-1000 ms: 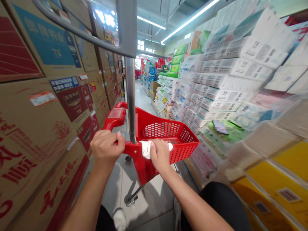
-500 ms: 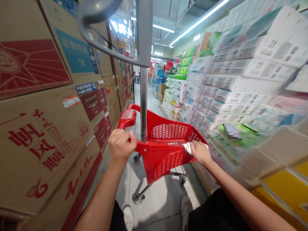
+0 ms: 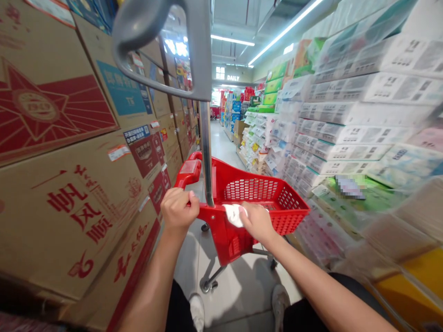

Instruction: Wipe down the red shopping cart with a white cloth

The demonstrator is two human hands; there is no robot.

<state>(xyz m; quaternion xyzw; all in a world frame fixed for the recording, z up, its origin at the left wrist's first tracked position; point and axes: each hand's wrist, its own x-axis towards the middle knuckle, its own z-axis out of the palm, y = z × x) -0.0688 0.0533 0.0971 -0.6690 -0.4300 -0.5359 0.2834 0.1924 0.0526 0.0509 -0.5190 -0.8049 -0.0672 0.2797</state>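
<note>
A red plastic shopping cart with perforated basket sides stands in front of me. My left hand is closed around the cart's red handle at its near left corner. My right hand grips a white cloth or tissue and presses it on the near rim of the basket. Rising from the cart beside my left hand is a metal pole, topped by a grey plastic loop. The basket's floor is partly hidden by the rim and my right hand.
Stacked cardboard cartons wall the left side. Wrapped packs of tissue paper are piled along the right, with a green pack lower down. A tiled floor runs ahead between them. Cart wheels stand near my shoes.
My right hand has slid the white cloth leftward along the basket rim, from the far right end toward the pole. The left hand keeps its hold on the handle. The view has shifted slightly.
</note>
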